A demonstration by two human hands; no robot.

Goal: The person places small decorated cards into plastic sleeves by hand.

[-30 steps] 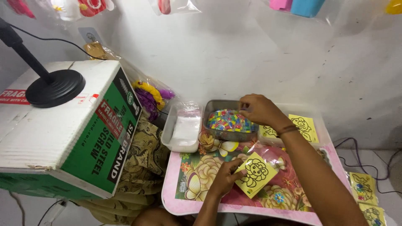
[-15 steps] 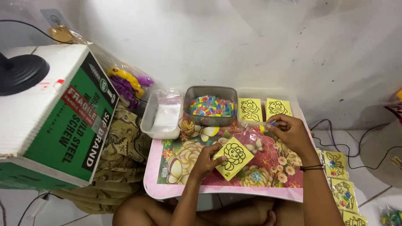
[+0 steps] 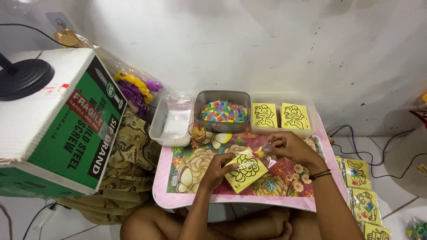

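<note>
My left hand (image 3: 219, 168) holds a yellow card with a black line drawing inside a clear plastic bag (image 3: 246, 170), low over the small floral table (image 3: 187, 195). My right hand (image 3: 291, 149) pinches the bag's upper right end, with small coloured pieces between its fingertips. A grey tub of coloured pieces (image 3: 222, 111) stands just behind the hands. To its right a clear tray (image 3: 307, 129) holds two more yellow drawing cards (image 3: 280, 115).
A clear box of plastic bags (image 3: 171, 120) and a small cup of sticks (image 3: 197, 131) sit at the table's back left. A large green and white carton (image 3: 62, 129) with a black lamp base (image 3: 22, 78) stands left. Packed yellow cards (image 3: 362, 191) and cables lie on the floor right.
My right hand came back from the grey tub to the bag's end near my left hand. The view shifted right.
</note>
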